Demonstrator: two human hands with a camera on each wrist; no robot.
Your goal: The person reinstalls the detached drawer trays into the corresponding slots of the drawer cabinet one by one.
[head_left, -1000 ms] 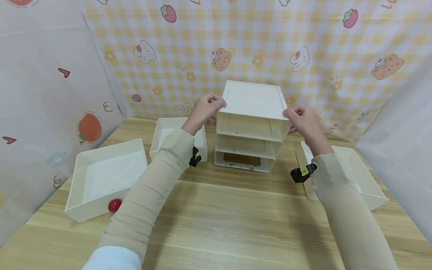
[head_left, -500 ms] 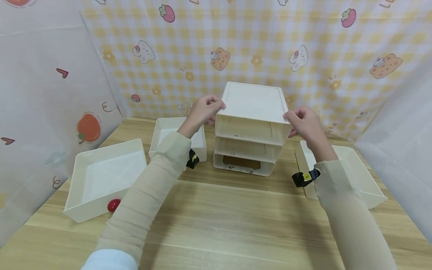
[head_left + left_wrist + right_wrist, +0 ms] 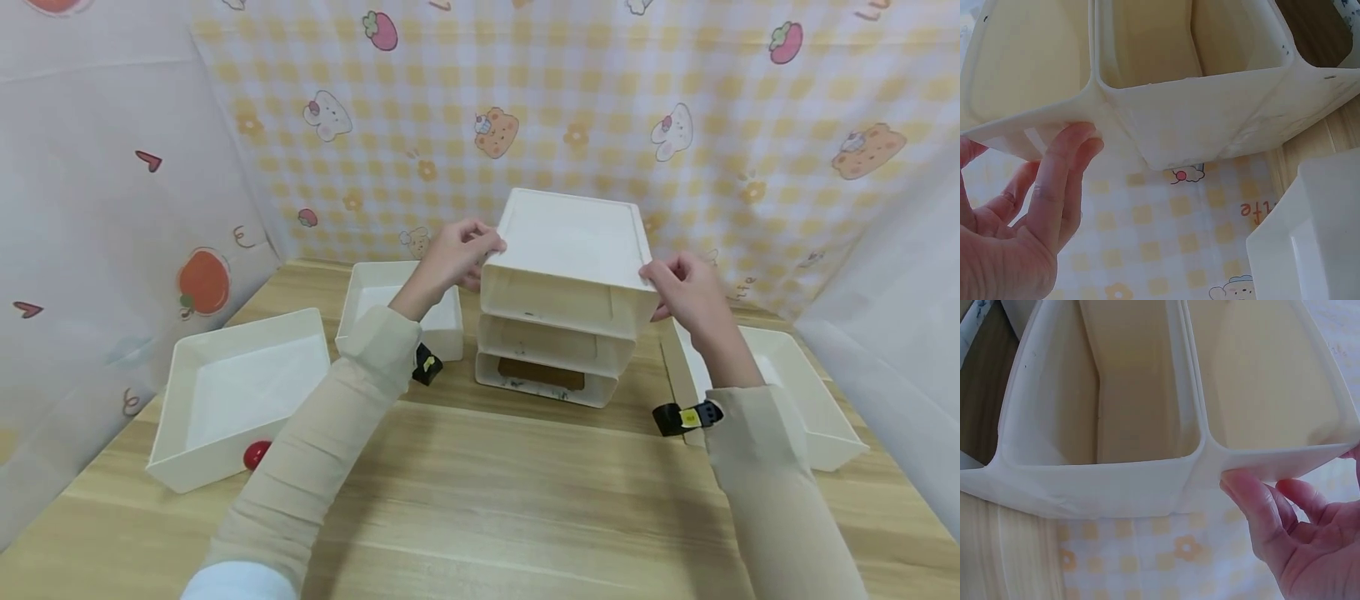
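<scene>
A stack of three off-white, open-fronted plastic storage cases (image 3: 573,237) stands on the wooden table, its open side facing me. My left hand (image 3: 453,258) grips the top case at its left front edge, thumb on top and fingers against the side. At the right front corner, my right hand (image 3: 690,292) pinches the same case. In the left wrist view the left fingers (image 3: 1057,181) press the side wall near the seam below the top case (image 3: 1022,69). The right wrist view has the right hand (image 3: 1297,531) along the opposite wall. The cases' interiors show no drawers.
Drawer-like white bins lie around the stack: one at front left (image 3: 247,392), another behind it (image 3: 375,292), and one at right (image 3: 817,392). A glossy red round object (image 3: 257,454) sits by the front left bin, partly behind my sleeve. A patterned curtain (image 3: 570,100) hangs behind.
The stack has shifted toward me, both hands keeping hold of the top case. My right hand has come lower and slightly right. The surrounding bins stay in place.
</scene>
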